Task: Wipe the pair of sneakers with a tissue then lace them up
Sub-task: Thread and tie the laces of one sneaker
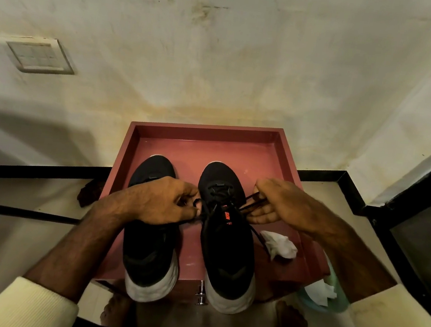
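Two black sneakers (225,253) — orange "NIKE" label (227,215)

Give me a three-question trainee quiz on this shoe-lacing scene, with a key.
1. True or false: the left hand and right hand both hold laces of the orange-logo sneaker.
2. The crumpled tissue lies: A inside a sneaker; B on the red top beside the orange-logo sneaker; C in the left hand.
3. Fill in: the other sneaker has a ____ sole.
Key: 1 true; 2 B; 3 white.
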